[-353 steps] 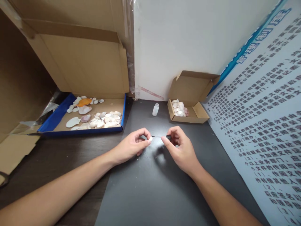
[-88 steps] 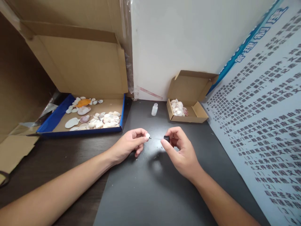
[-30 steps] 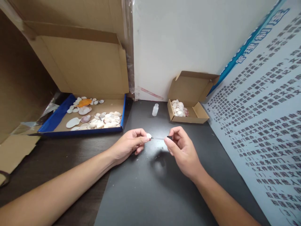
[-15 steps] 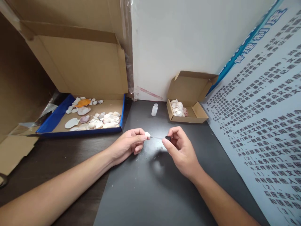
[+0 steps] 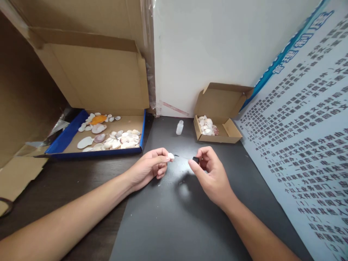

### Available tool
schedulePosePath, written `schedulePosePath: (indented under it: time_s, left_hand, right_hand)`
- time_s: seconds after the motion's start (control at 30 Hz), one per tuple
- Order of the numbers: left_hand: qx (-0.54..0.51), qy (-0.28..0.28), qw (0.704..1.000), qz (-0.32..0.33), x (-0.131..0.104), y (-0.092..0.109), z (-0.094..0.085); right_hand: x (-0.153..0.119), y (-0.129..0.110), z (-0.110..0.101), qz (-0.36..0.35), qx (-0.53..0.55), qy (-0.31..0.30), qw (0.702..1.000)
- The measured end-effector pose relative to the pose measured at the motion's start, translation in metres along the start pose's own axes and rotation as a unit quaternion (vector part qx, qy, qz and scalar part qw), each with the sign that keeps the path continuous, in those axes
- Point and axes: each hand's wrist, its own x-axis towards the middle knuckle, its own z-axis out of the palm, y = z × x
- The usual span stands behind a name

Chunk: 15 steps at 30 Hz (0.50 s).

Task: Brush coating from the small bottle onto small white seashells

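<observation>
Between its thumb and fingers, my left hand [image 5: 153, 165] pinches a small white shell [image 5: 171, 156]. My right hand [image 5: 210, 170] grips a black cap [image 5: 195, 159] with a thin brush on it; the dark brush tip [image 5: 176, 155] points left, a short gap from the shell. Both hands are over the dark grey mat [image 5: 163, 224]. Beyond them a small whitish bottle [image 5: 179, 128] stands upright without a lid.
An open blue-edged box [image 5: 92, 155] with many shells and an orange one lies at the left. At the back right is a small open cardboard box [image 5: 217, 139] holding shells. A printed board [image 5: 304, 119] leans along the right side. White crumbs dot the mat.
The brush tip has moved slightly away from the shell, and a gap now shows between them. The view has shifted a little; both hands keep their grips.
</observation>
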Motion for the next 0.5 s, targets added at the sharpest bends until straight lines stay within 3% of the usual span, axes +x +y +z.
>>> schedulePosePath:
  time_s: [0.1, 0.5]
  left_hand:
    - [0.004, 0.006, 1.000, 0.008, 0.0008, -0.0013, 0.0000]
    - [0.042, 0.016, 0.999, 0.020, -0.0010, 0.0015, 0.0052]
  right_hand:
    - [0.0000, 0.0002, 0.0004, 0.017, 0.023, -0.032, 0.999]
    - [0.0008, 0.0025, 0.0008, 0.019, -0.014, -0.022, 0.999]
